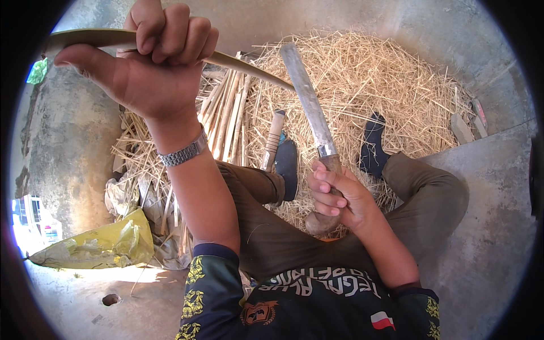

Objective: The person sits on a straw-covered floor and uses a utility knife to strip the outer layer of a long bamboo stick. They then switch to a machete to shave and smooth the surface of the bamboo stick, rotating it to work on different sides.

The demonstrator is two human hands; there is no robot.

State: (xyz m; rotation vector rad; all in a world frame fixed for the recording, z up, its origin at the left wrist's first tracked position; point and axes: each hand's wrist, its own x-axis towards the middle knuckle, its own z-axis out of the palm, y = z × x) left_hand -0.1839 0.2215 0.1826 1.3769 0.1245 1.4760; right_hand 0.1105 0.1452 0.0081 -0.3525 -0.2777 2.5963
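Nearest the camera, the person's dark patterned shirt and olive-brown trousers (283, 238) fill the lower middle, with the knees spread to either side. Just above the lap, the right hand (338, 199) is clamped around the rounded wooden handle of a long, worn grey-bladed machete (309, 99), whose blade runs up and slightly left over the straw. The left hand (153, 62), with a metal link watch (182, 153) at the wrist, is raised high and closed in a fist on a thin, pale, curved bamboo strip (243, 67); the strip runs from the upper left edge down to the right until its tip meets the machete blade. The two hands are well apart, joined only by strip and blade. The raised left forearm hides part of the ground behind it. Between the knees, two dark-socked feet (373, 144) rest on a wide heap of dry yellow straw-like shavings (385, 85). A second, pale-handled tool (273, 139) lies by the left foot. Left of that lies a bundle of split pale bamboo sticks (226, 113), and nearer the left edge a crumpled yellow plastic bag (102, 243) on the grey concrete floor (487, 226).
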